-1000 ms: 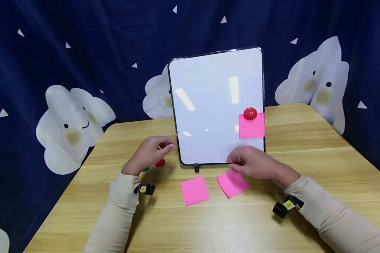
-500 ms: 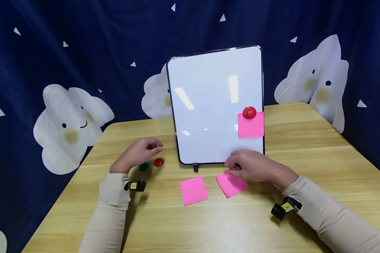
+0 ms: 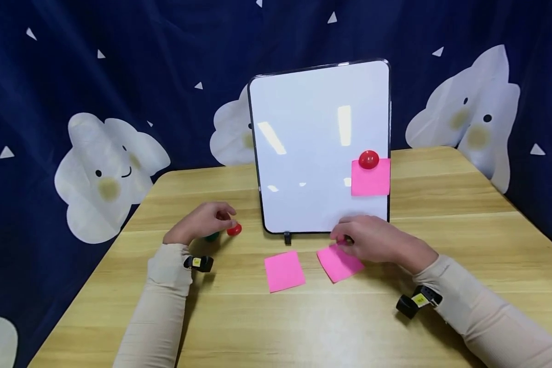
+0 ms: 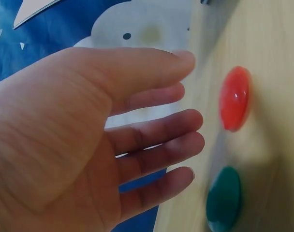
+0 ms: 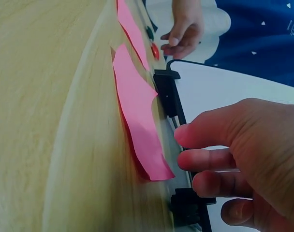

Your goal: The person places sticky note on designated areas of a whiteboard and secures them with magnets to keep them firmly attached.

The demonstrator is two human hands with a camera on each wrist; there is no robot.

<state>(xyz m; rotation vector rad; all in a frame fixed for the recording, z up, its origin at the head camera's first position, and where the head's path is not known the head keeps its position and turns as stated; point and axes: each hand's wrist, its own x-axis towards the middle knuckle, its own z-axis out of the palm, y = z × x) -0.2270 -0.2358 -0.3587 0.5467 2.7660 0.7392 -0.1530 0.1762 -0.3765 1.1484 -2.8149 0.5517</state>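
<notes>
My left hand (image 3: 201, 223) hovers with its fingers relaxed just above a round red magnet (image 3: 234, 230) on the table. In the left wrist view, a gap shows between the fingertips (image 4: 186, 65) and that magnet, and the hand holds nothing. Close by lies a green magnet (image 4: 224, 199), partly hidden by the hand in the head view. My right hand (image 3: 372, 238), fingers loosely bent, is by the far edge of a pink sticky note (image 3: 341, 264). The right wrist view shows this note (image 5: 137, 116) slightly curled, with the fingers apart from it.
A whiteboard (image 3: 308, 138) stands upright on black feet (image 3: 287, 238) behind the notes. On its lower right, another red magnet (image 3: 369, 159) sits over a pink note (image 3: 370, 180). One more pink sticky note (image 3: 285, 272) lies flat on the wooden table (image 3: 267, 332).
My left hand has moved left, away from the whiteboard's edge, then down toward the red magnet on the table. The right hand stays nearly still by the sticky note.
</notes>
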